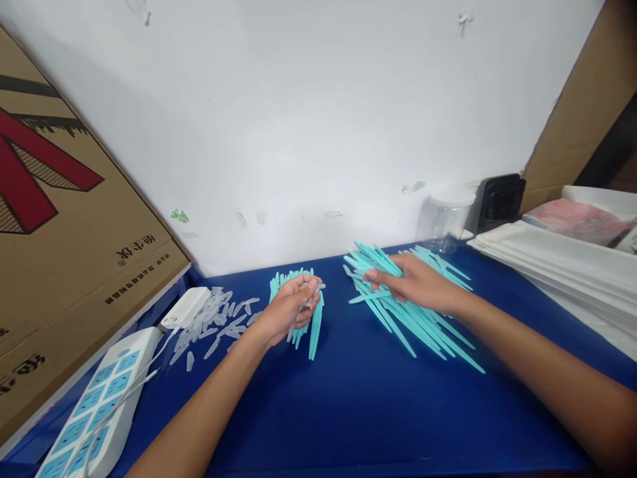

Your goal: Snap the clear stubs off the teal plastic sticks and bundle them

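Observation:
My left hand is closed around a few small translucent caps, whose ends stick out between the fingers. Behind and beneath it lies a smaller bunch of slim, tapered turquoise sticks. My right hand reaches into a larger heap of turquoise sticks, thumb and fingers pinched on a stick at its upper side. How many it grips is hidden by the fingers. Left of my left hand, a loose pile of translucent caps is scattered on the blue table.
A power strip with cables and a white adapter stand at left, beside a large cardboard box. A clear jar, black container and stacked white trays stand at right. A white wall rises behind.

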A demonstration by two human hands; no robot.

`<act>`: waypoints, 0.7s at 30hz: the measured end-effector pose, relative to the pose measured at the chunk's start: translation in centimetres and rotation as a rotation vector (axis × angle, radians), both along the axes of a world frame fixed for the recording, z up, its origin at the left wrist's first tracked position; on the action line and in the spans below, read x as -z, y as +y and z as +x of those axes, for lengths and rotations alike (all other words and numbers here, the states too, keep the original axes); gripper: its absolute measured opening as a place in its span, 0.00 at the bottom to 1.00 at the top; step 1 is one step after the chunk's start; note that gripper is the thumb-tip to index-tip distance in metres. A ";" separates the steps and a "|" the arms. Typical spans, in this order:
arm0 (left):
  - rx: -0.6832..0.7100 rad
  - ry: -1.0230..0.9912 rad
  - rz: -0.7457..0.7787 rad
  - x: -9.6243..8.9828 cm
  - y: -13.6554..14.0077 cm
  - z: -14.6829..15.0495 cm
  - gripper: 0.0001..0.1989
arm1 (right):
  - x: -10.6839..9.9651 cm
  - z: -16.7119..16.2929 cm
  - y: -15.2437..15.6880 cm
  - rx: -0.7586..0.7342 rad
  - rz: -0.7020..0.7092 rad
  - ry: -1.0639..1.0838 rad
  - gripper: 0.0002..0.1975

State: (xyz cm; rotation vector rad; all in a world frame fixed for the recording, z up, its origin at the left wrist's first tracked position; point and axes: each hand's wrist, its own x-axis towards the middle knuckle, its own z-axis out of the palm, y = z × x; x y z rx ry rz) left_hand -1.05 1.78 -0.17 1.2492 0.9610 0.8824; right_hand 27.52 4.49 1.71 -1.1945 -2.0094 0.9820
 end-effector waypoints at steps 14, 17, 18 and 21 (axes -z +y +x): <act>-0.061 -0.009 0.030 -0.1 -0.6 1.2 0.19 | 0.9 -1.6 -1.5 -0.092 -0.021 0.033 0.21; -0.077 -0.026 0.022 -0.1 -0.6 1.2 0.19 | 1.5 -1.9 -1.3 -0.109 0.191 0.005 0.22; -0.084 -0.031 0.022 -0.1 -0.6 1.3 0.19 | 1.6 -2.0 -1.3 -0.109 0.260 -0.012 0.22; -0.098 -0.039 0.025 -0.1 -0.7 1.4 0.20 | 1.8 -2.2 -1.3 -0.105 0.370 -0.058 0.23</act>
